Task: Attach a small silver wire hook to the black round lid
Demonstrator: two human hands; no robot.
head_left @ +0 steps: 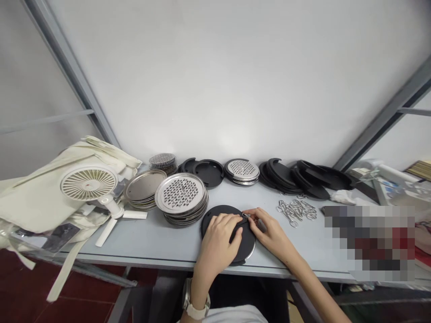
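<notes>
A black round disc (pixel 247 240) lies on the table's front part, with a thin silvery edge showing at its lower right. Across its left side rests my left hand (pixel 220 237), fingers stretched over the top and thumb apart. My right hand (pixel 269 229) pinches a small metal wire clip (pixel 245 215) between thumb and forefinger at the disc's upper right edge. To the right of that hand is a loose pile of similar wire clips (pixel 296 211). Left of the disc stands a stack of perforated metal grater plates (pixel 182 195).
Plain metal plates (pixel 144 185) are stacked at left, by a white fan (pixel 89 184) and cream bag (pixel 40 193). Along the wall lie black round trays (pixel 209 172), a silvery grater disc stack (pixel 242 170) and more black trays (pixel 283 177). A blurred patch covers the right side.
</notes>
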